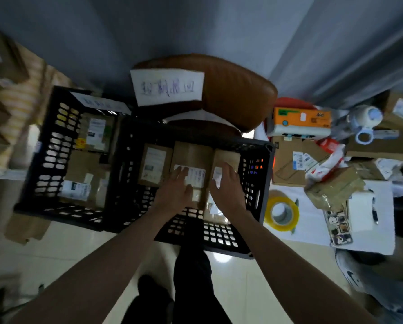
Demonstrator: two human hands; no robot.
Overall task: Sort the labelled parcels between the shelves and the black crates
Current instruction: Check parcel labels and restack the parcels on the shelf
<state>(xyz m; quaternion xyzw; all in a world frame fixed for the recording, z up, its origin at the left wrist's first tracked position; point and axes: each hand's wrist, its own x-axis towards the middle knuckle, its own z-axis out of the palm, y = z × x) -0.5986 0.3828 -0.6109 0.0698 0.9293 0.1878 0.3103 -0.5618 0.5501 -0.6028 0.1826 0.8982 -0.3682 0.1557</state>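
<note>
Currently both crates hold parcels: several in the left crate (44,146), three upright in the right crate (254,183). Left hand (174,190) and right hand (228,185) rest on them, fingers spread. Unsorted parcels remain on the table (382,242).

Two crates (62,160) side by side, parcels (157,164) inside, chair (231,94) behind

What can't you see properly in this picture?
Head view:
- Writing on the white sign on the brown chair: too blurred to read.
- Label on the middle parcel in the right black crate: partly covered by the left hand.
- Parcels beneath the right hand: hidden by it.
- Shelves at left: blurred and cut off by the edge.
</note>
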